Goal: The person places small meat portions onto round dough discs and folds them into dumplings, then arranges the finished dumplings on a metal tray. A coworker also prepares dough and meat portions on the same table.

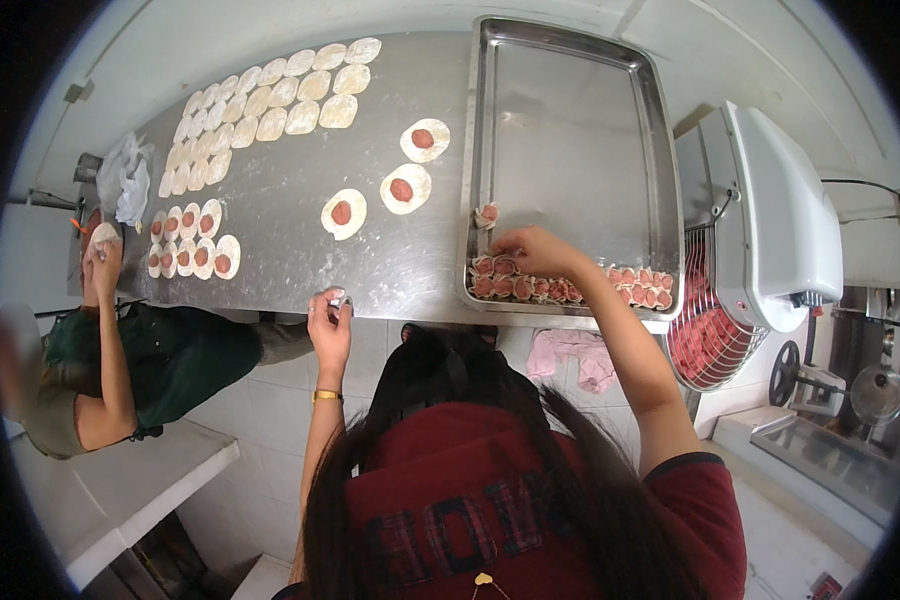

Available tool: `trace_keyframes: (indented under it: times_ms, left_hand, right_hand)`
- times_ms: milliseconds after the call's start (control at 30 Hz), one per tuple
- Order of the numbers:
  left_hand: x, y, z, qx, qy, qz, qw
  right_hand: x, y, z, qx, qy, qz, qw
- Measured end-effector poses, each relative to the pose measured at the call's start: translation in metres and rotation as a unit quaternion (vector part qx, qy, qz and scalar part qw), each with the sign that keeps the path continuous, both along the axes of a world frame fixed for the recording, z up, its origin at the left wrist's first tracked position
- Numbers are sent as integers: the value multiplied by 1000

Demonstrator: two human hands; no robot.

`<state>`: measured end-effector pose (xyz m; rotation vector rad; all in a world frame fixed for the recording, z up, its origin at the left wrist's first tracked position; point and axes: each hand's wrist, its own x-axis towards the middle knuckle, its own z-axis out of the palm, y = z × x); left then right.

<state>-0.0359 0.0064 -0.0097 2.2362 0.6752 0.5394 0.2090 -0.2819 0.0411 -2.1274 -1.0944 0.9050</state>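
I saw the right hand (530, 250) reaching into the steel tray (570, 120), fingers pinched narrow on a folded dumpling (502, 265) in the row along the tray's near wall. The left hand (328, 322) rested at the steel table (290, 200) edge, fingers curled around a small object (341, 299) I couldn't identify. Filled round wrappers (343, 213) lay between; a co-worker's hand (103, 262) held dough at far left.
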Motion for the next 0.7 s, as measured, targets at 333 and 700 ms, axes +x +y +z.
trace_keyframes:
  times_ms: [333,700]
  left_hand:
    - [-1,1,3,16,17,-10,1000]
    - [-2,3,0,21,17,-17,999]
  right_hand:
    - [6,-15,0,3,0,-26,1000]
    - [7,-28,6,-74,-82,42,993]
